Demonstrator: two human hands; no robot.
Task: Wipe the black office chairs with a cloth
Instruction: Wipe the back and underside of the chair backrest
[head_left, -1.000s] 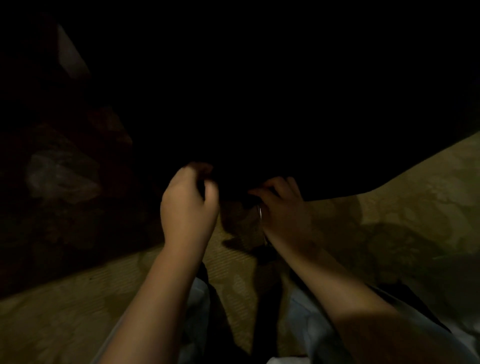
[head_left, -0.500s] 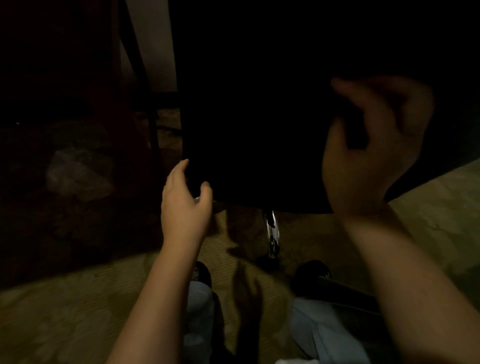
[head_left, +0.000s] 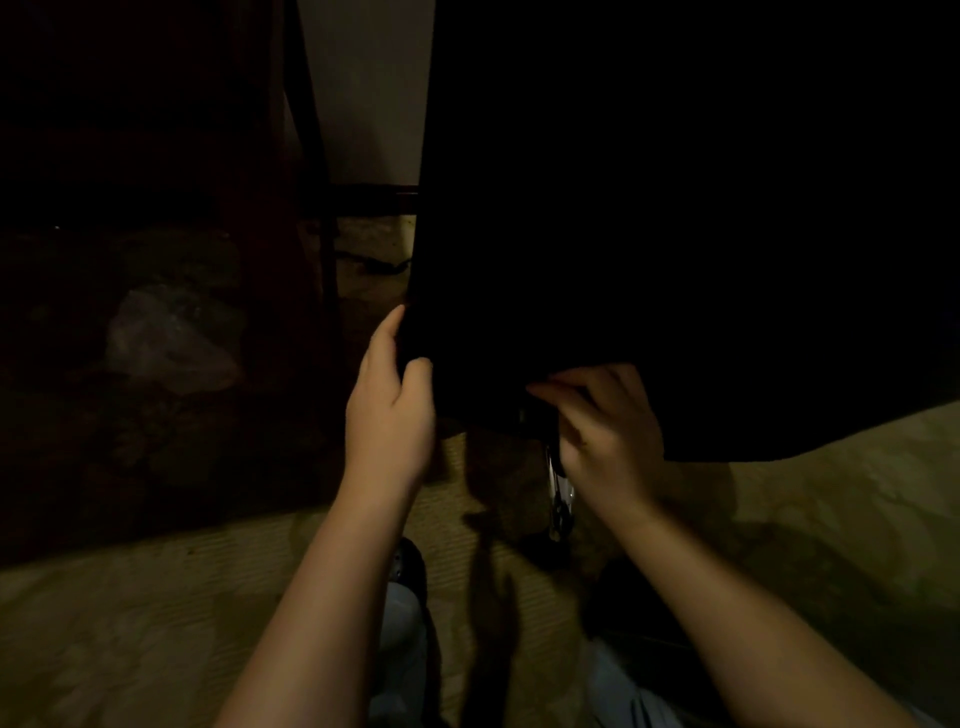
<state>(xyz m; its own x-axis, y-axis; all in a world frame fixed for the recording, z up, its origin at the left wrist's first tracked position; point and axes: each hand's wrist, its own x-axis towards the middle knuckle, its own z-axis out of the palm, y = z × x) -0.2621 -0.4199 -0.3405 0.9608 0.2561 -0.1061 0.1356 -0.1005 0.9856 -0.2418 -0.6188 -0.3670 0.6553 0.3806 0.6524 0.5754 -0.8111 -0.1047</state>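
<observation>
Black chair (head_left: 675, 234) upright, left hand (head_left: 389, 410) gripping its edge, right hand (head_left: 608, 426) grip unclear.

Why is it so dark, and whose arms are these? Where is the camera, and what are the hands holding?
The camera sits on a person's head and looks down, so these are that person's own arms. There is only this one view. The big dark shape is a black office chair, seen close up. The left hand grips its lower corner between thumb and fingers. The right hand curls its fingers at the chair's bottom edge; it is too dark to tell whether it holds anything. Beneath is the chair's shiny metal post. The floor is a patterned beige carpet, where you can see the person's dark shoe.
</observation>
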